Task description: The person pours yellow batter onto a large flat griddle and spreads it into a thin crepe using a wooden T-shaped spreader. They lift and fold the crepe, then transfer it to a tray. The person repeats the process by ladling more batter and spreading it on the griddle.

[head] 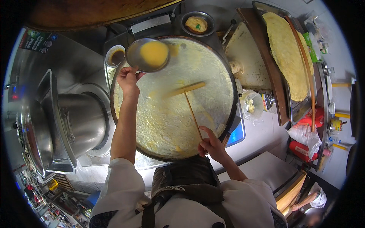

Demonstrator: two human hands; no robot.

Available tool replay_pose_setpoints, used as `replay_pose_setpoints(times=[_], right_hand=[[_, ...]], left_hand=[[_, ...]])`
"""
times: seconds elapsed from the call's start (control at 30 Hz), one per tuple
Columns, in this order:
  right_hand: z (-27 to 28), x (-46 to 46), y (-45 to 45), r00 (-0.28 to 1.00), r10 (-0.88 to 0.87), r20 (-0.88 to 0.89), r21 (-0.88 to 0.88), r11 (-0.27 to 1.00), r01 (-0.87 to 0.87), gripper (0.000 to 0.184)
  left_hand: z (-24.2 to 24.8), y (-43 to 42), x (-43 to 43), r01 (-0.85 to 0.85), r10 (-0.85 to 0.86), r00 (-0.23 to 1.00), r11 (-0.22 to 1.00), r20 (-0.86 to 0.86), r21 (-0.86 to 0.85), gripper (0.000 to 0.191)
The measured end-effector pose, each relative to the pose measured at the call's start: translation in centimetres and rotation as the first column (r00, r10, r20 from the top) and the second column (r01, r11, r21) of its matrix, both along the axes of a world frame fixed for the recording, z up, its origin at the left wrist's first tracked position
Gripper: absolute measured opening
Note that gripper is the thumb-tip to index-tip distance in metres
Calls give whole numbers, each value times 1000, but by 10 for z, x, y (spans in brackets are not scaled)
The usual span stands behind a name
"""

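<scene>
A large round griddle (116,114) lies before me, covered by a thin pale crepe (171,122) with yellow egg streaks. My left hand (129,77) grips the near rim of a metal bowl (132,54) of beaten egg (154,54), held over the griddle's far left edge. Between the fingers of my right hand (210,142) is the thin handle of a wooden T-shaped crepe spreader (194,87). Its crossbar is over the middle of the crepe, the left end blurred. Whether the bar touches the crepe I cannot tell.
A cup of brown sauce (108,57) and a metal bowl with food (185,28) stand behind the griddle. At left is a large steel pot (82,122). A tray (295,114) with a big folded flatbread (285,57) is at right. Another person (313,196) works at lower right.
</scene>
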State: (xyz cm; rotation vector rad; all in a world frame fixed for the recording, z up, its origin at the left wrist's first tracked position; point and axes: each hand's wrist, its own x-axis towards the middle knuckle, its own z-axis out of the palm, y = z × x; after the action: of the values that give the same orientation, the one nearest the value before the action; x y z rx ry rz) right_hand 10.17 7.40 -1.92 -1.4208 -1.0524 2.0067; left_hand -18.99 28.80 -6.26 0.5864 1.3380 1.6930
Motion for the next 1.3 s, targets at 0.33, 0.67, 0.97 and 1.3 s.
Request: replay_pose_setpoints(times=[0.33,0.67,0.97,1.3], right_hand=[[2,-9,9,987,136,-86,183,976,-119,33],[60,-24,75,553,196,809,498,269,-824,30],[103,-41,151,789,66,610,748,278,-602,10],[104,-46,225,620,-187,762,629,441,-640,19]], left_hand=[[5,-7,-29,0,0,1000,1000,-11,0,11],[10,-65,-79,24,-11,964,999,266,-44,7],[16,-119,-113,-18,31,989,996,145,-93,9],[19,-72,-92,-14,19,997,997,71,-76,12]])
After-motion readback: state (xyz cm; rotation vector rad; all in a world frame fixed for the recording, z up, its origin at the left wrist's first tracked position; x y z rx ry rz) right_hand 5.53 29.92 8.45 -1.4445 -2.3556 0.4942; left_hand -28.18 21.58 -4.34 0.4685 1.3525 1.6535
